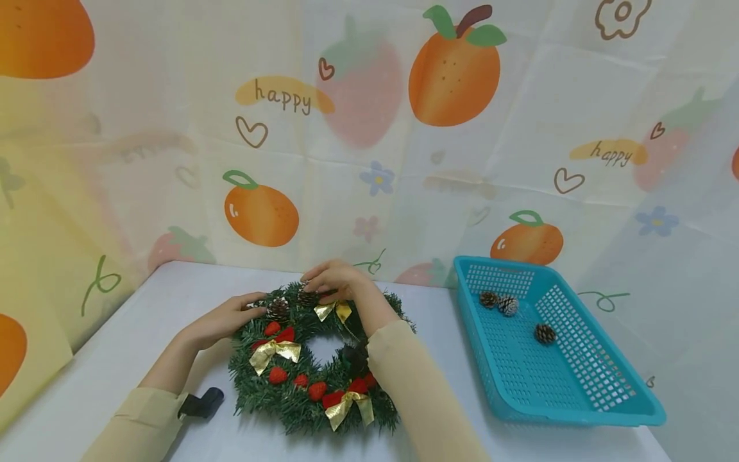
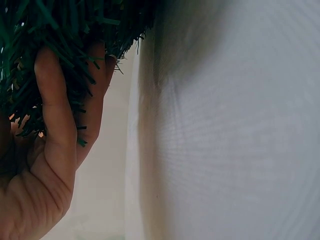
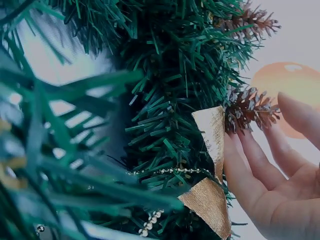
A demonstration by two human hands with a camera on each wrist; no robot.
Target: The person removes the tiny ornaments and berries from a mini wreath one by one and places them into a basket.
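A green wreath [image 1: 260, 394] with red berries, red-and-gold bows and pine cones lies on the white table. My left hand [image 1: 222, 319] grips its upper left edge; in the left wrist view, the fingers [image 2: 56, 100] curl into the green needles. Beside that hand sits one pine cone [image 1: 279, 309]. At the top of the wreath, my right hand [image 1: 340, 279] holds another pine cone [image 3: 250, 110], fingertips against it and thumb near its tip. A gold bow [image 3: 206, 200] and a string of gold beads [image 3: 170, 171] lie next to the right fingers.
To the right stands a blue plastic basket [image 1: 502, 391] with three loose pine cones [image 1: 544, 333] in it. A black strap piece [image 1: 203, 404] shows at the left wrist. Behind the table [image 1: 190, 282] hangs a fruit-printed cloth [image 1: 369, 212].
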